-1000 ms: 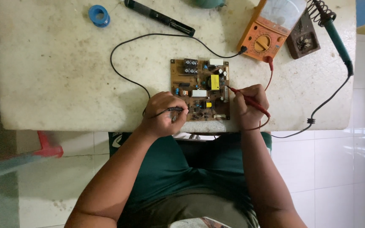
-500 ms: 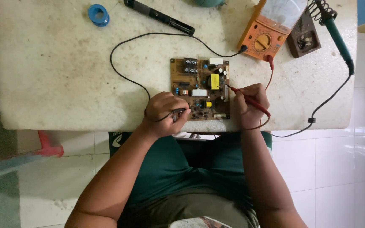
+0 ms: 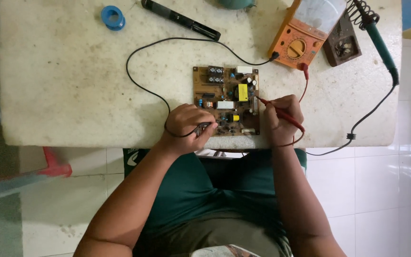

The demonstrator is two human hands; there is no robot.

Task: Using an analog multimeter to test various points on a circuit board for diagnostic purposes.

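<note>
- At 11 o'clock on the white table (image 3: 72, 95): blue solder spool (image 3: 112, 17), with a black rod-shaped tool (image 3: 181, 19) just to its right.
- My left hand (image 3: 186, 127), fingers pinched on the black probe (image 3: 204, 127), tip at the circuit board's (image 3: 226, 100) 7 o'clock corner.
- Board lies flat at the table's near edge, between my hands.
- My right hand (image 3: 284, 119), fingers clamped on the red probe (image 3: 281, 114), tip touching the board's right edge.
- At 1 o'clock: orange multimeter (image 3: 305, 33), both leads plugged in.
- Far right: green-handled soldering iron (image 3: 379, 40) in its stand.
</note>
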